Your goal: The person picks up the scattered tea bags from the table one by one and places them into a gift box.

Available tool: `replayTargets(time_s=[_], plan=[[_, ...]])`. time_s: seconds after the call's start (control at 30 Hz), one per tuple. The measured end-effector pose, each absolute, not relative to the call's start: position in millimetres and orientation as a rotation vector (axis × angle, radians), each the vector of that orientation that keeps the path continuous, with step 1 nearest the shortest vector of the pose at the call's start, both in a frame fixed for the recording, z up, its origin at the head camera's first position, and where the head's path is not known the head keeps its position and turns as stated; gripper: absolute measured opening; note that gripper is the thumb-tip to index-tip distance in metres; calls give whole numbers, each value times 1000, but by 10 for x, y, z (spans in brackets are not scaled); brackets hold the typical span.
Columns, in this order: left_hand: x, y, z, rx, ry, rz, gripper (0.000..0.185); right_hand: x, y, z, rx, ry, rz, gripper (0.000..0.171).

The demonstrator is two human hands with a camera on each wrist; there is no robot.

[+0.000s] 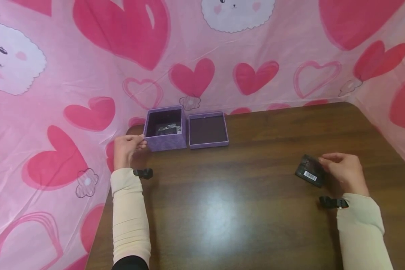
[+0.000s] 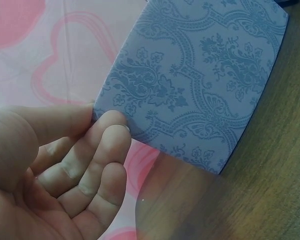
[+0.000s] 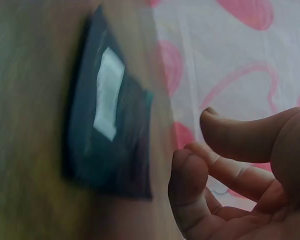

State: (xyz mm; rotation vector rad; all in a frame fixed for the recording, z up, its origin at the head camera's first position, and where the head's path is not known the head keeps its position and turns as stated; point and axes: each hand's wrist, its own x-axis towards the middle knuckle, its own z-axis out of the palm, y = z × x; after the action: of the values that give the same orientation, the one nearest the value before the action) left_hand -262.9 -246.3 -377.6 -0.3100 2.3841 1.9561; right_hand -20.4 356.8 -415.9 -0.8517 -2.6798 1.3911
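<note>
Pink heart-print cloth walls a dark wooden table. At far left, the left hand reaches forward in a cream sleeve, its loosely bent fingertips touching the left corner of an open purple box, patterned with damask scrolls, standing upright at the table's back edge. Something dark lies inside it, too small to tell. Its lid lies just right of the box, hollow side up. Well apart, at right, a small black packet lies flat, tilted, its white barcode label facing up, unreadable. The right hand rests beside the packet, fingers loosely curled; actual contact cannot be told.
</note>
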Motion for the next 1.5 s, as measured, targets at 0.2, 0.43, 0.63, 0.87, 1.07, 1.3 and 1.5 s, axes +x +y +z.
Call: replayTargets(time_s=[0.2,0.43,0.63,0.87,1.07,1.3,1.5], plan=[[-2634,-2456,-3774,-313,2389,1955,34,-123,3651,-4237,-906,-2830,1188,60],[-2627,-2457,-3754,-329,2382,1935,35,-156,3677,-4322,-824,-2834,981,44],[-2622,-2452,-3757,-342,2399,1907,34,-187,3683,-4334,-760,-2838,892,34],[-2628,-2459,-3773,-334,2388,1926,35,-175,3706,-4310,-829,-2822,926,25],[-2631,-2455,-3772,-327,2383,1937,34,-118,3727,-4279,-928,-2758,1068,32],[-2635,-2456,-3779,-332,2383,1936,30,-95,3749,-4188,-993,-2590,1383,35],[-2636,-2460,-3776,-331,2388,1935,32,-137,3707,-3938,-905,-2322,1613,9]])
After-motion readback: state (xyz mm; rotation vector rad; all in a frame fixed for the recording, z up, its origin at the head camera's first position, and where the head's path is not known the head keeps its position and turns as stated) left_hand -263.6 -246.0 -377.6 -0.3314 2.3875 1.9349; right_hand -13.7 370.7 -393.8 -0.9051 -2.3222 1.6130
